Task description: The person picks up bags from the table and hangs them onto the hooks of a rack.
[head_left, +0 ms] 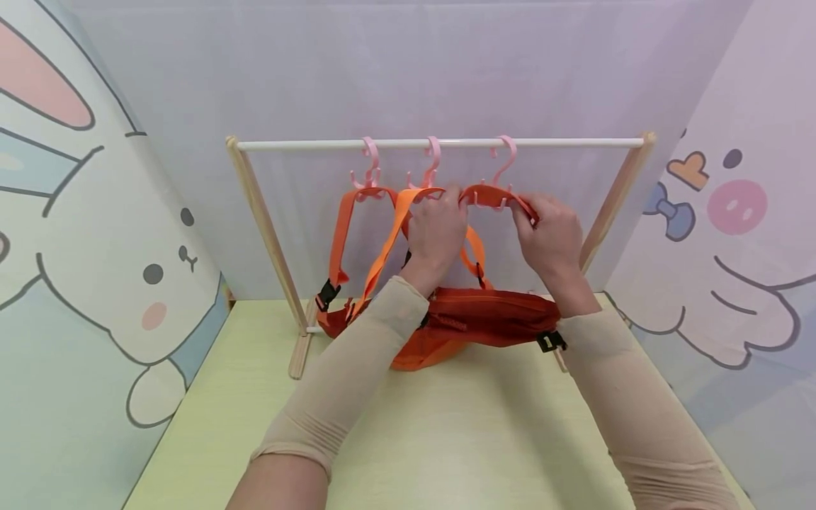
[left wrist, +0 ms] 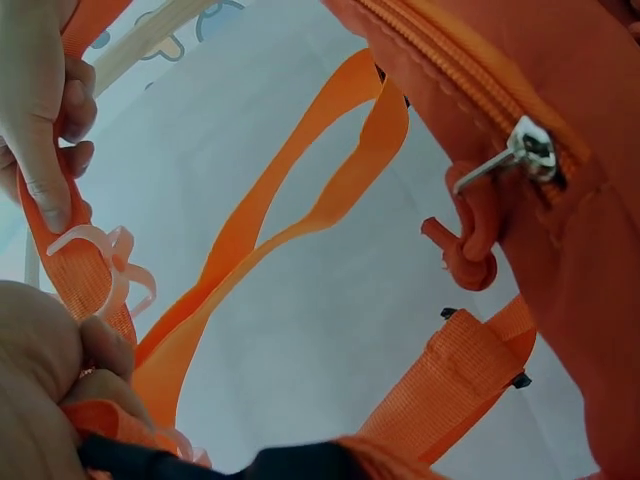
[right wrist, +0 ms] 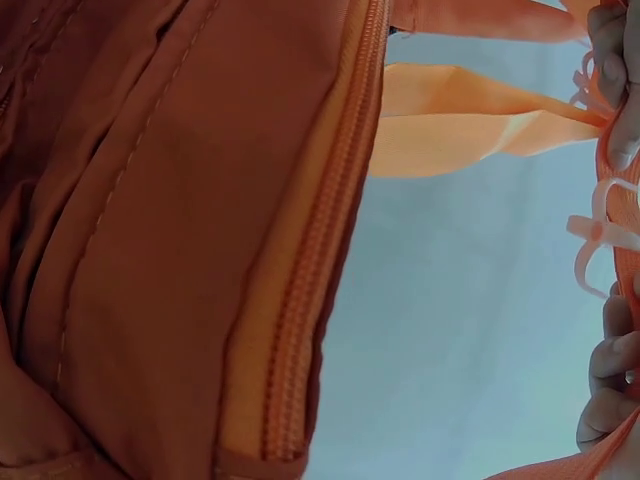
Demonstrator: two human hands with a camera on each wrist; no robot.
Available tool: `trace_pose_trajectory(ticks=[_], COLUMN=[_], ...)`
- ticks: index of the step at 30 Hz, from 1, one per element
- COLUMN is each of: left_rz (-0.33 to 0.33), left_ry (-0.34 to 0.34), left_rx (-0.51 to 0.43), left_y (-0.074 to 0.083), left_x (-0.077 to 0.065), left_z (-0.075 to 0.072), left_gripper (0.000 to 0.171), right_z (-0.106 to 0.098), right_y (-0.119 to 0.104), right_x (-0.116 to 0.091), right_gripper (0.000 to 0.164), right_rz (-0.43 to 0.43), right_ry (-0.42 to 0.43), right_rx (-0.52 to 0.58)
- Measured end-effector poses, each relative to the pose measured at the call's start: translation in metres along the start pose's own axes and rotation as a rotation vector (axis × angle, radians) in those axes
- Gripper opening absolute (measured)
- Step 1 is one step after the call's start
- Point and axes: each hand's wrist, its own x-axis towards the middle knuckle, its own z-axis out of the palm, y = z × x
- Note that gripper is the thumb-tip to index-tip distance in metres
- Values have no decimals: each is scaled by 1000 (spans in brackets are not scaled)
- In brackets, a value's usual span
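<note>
Both hands hold the orange strap [head_left: 489, 195] of a dark orange waist bag [head_left: 491, 315]. My left hand [head_left: 438, 230] grips it left of the rightmost pink hook hanger [head_left: 508, 159], and my right hand [head_left: 550, 234] pinches it on the right. Between the hands, the strap lies across the hanger's small prongs. Below them hangs the bag, its black buckle [head_left: 551, 342] by the right forearm. In the left wrist view a metal zipper pull [left wrist: 530, 150] shows on the bag. The right wrist view shows its zipper [right wrist: 320, 260] up close.
A white rail [head_left: 306, 145] on wooden legs [head_left: 268, 234] carries the hangers. Orange straps [head_left: 341, 234] loop over the left hanger [head_left: 370, 166] and middle hanger [head_left: 433, 163]. A brighter orange bag [head_left: 414, 358] hangs behind the left forearm, low over the pale yellow table [head_left: 446, 439].
</note>
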Motion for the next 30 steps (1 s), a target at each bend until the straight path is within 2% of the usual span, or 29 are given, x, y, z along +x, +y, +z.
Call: trace_pose_trajectory(ticks=[12,21,26,30], left_rz=[-9,11,-13,-41], left_ry=[2,-65,-101,-156], left_rx=[-151,-236,-271,-311], left_y=[-2,-5,-6,-7], left_x=[-15,-25,-30,-35], left_z=[3,10,11,11], left_gripper=[21,22,24,27], right_z=[5,6,6,7], right_y=[8,8,8,11], right_x=[-1,-2,-3,-3], right_gripper=[32,34,35,33], right_rz=[28,86,97,98], right_ry=[-44,-101,-114,-118], right_rx=[23,44,54,59])
